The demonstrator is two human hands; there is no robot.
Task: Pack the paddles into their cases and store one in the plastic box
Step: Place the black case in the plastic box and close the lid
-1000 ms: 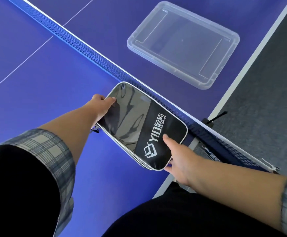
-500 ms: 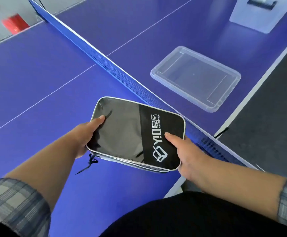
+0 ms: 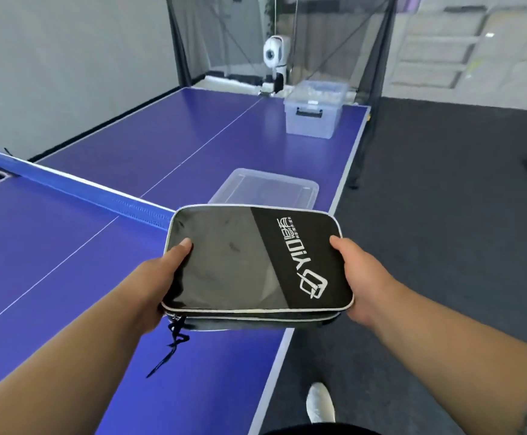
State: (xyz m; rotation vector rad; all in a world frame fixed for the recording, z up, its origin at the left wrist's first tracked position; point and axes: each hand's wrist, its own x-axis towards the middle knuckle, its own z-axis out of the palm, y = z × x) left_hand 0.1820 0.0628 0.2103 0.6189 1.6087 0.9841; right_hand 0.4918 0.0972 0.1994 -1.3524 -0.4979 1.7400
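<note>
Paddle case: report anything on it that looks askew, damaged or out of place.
Nothing looks damaged. The paddle case is held level between the left hand and right hand. Only its dark zipper cord dangles loose from the near left corner.

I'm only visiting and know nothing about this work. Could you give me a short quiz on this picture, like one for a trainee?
1. How is the black paddle case held? A) by one hand alone; B) by the left hand and the right hand, one at each short end; C) nobody holds it.
2. True or false: a tall clear box stands at the far end of the table.
3. Fill in: the dark cord dangles from the case's corner nearest the ___ hand.
Key: 1 B; 2 true; 3 left.
</note>
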